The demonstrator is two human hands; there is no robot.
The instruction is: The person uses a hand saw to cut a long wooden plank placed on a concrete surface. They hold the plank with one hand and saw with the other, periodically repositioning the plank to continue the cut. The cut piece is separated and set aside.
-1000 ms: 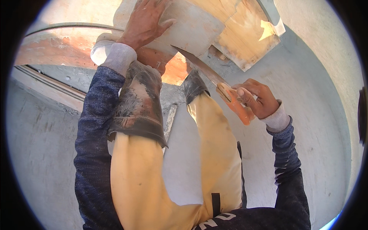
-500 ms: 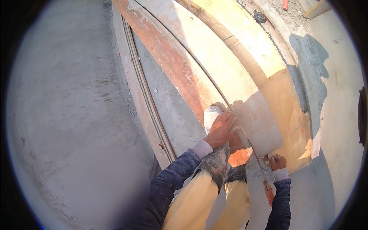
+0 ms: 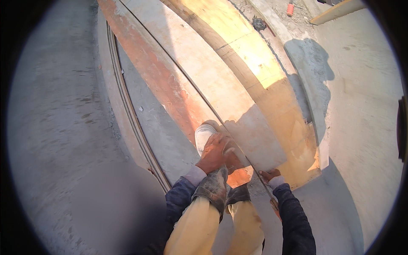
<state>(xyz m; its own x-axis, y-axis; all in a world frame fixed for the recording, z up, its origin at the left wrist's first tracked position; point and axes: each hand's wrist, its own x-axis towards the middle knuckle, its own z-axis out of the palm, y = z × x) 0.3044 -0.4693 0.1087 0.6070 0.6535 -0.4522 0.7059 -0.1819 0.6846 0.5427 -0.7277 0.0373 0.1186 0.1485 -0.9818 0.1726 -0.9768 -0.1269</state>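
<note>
My left hand (image 3: 213, 152) lies on the reddish-stained board (image 3: 170, 95), fingers spread over its edge beside a white-toed boot (image 3: 204, 135). A narrow dark line runs lengthwise between this board and the paler board (image 3: 229, 85). Near the boards' close end is a thin blade-like strip with an orange-brown handle (image 3: 275, 205); it looks like a handsaw, partly hidden by my right sleeve. My right hand (image 3: 270, 175) is just below the pale board's end, next to the strip. Its fingers are curled, and what they hold, if anything, is hidden.
A yellowish plywood sheet (image 3: 293, 140) extends under the pale board on the right. Left of the boards is a narrow grooved strip (image 3: 127, 102) beside grey concrete (image 3: 59, 106). A red cylinder (image 3: 290, 9) and a dark clump (image 3: 258, 23) lie among rubble at the far right.
The view has shifted, so the boards appear further left. My right hand has moved left, closer to the strip. My left hand stays on the reddish board by the boot.
</note>
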